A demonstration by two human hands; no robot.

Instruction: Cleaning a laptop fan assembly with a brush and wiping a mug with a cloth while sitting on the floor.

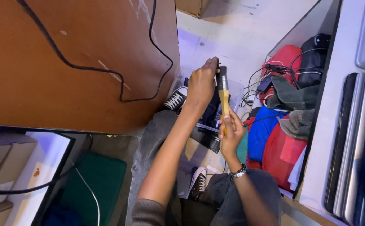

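My right hand [231, 133] grips the yellow wooden handle of a small brush [223, 95], holding it upright in front of me. The brush has a metal ferrule and dark bristles at its top. My left hand [201, 86] reaches up beside it, and its fingertips pinch the dark bristle end. Both hands are over a clear plastic box [235, 93] on the floor. My legs in grey trousers and black-and-white sneakers lie below the hands.
A brown board [44, 71] with a black cable across it stands to the left. To the right, a white shelf compartment [325, 104] holds red, blue and grey cloth items and cables. Flat devices stand stacked at the far right. A cardboard box and a green mat lie lower left.
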